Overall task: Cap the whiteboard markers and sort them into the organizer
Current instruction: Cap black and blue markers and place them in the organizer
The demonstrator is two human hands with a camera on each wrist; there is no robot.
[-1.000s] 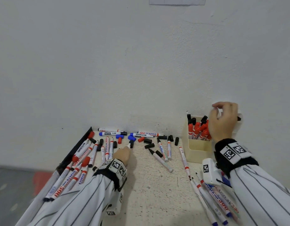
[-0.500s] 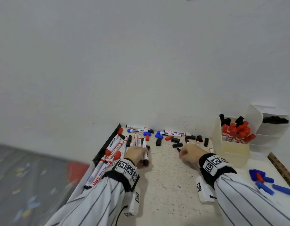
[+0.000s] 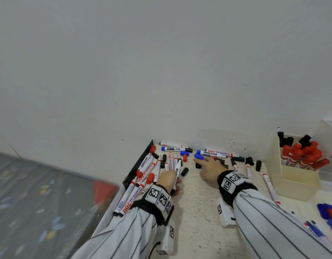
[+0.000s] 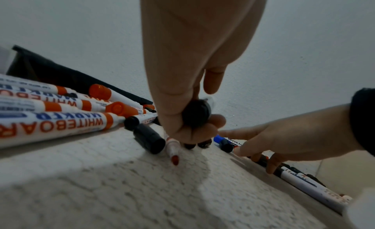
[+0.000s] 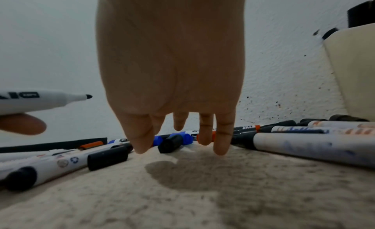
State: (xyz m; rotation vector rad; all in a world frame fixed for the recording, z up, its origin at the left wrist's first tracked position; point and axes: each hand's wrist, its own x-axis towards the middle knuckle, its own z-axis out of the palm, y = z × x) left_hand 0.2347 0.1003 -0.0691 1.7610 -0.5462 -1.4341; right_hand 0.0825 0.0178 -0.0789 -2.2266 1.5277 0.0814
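We work on a speckled pale tabletop [image 3: 198,212] vs a white wall [image 3: 161,71]. Left hand [image 3: 168,179] grips an uncapped black marker [image 3: 177,170]; rt wrist cam alone shows its tip. Right hand [image 3: 208,168], fingers spread wide, hovers over a black cap [image 5: 170,143]. Organizer [image 3: 292,176] sits at 3 o'clock w/ red markers.

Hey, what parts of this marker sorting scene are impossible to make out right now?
- Head view: the left hand hides how its fingers grip the uncapped black-tipped white marker.
- Head view: the clear plastic organizer behind the cream plastic bin is cut off by the right edge.
- Right wrist view: blur makes the nearest markers' print unreadable.
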